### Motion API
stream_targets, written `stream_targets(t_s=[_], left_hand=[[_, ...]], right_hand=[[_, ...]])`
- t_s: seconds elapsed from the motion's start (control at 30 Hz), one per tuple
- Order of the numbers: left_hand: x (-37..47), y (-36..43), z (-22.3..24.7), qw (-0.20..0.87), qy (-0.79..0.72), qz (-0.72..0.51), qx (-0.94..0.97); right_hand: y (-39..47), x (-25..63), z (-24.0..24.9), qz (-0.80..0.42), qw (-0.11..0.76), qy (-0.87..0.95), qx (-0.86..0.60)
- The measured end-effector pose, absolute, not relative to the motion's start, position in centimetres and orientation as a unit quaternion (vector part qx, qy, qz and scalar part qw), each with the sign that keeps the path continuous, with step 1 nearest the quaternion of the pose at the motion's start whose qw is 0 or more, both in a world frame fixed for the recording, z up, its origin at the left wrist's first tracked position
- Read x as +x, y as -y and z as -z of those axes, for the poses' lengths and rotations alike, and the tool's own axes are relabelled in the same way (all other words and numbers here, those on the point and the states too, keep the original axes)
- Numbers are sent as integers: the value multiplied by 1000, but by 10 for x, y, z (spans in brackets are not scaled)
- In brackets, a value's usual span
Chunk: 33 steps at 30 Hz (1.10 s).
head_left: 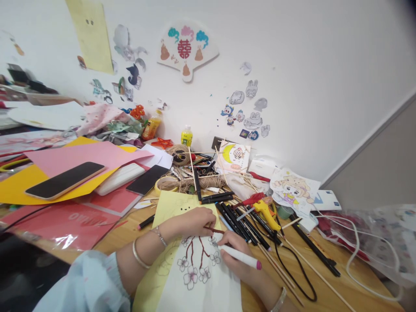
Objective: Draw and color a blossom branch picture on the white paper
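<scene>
A white marker with a pink end (pixel 242 257) is gripped in my right hand (pixel 235 251), its tip end pointing left over the drawing. Under both hands lies a sheet of white paper (pixel 175 299) with dark red branches and outlined blossoms, some touched with pink. My left hand (pixel 199 221) rests on the top of that sheet, fingers bent and loosely laid down, holding nothing that I can see. Beneath the white sheet sits yellow paper (pixel 146 277) with faint pencil lines and a small drawn face.
Black markers (pixel 240 221) lie in a row right of the papers, beside a yellow glue gun (pixel 267 214) and wooden sticks (pixel 279 268). Twine (pixel 208 182) and pens pile up behind. Phones (pixel 65 180) and coloured paper (pixel 81 158) cover the left; a white cable (pixel 357 251) loops at right.
</scene>
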<state>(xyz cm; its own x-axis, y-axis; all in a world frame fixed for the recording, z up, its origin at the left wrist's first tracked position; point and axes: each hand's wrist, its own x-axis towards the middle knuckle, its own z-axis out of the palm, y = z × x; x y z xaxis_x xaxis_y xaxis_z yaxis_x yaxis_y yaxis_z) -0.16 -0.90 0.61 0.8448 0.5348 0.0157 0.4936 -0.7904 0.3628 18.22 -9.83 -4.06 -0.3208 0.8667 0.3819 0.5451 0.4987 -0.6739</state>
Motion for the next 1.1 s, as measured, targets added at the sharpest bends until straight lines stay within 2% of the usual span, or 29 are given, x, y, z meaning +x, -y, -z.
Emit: stream_targets(t_s=[1.1], left_hand=[[-1,7,-3,165,-270,-61,947]], right_hand=[[99,184,42,-215,380,772,-463]])
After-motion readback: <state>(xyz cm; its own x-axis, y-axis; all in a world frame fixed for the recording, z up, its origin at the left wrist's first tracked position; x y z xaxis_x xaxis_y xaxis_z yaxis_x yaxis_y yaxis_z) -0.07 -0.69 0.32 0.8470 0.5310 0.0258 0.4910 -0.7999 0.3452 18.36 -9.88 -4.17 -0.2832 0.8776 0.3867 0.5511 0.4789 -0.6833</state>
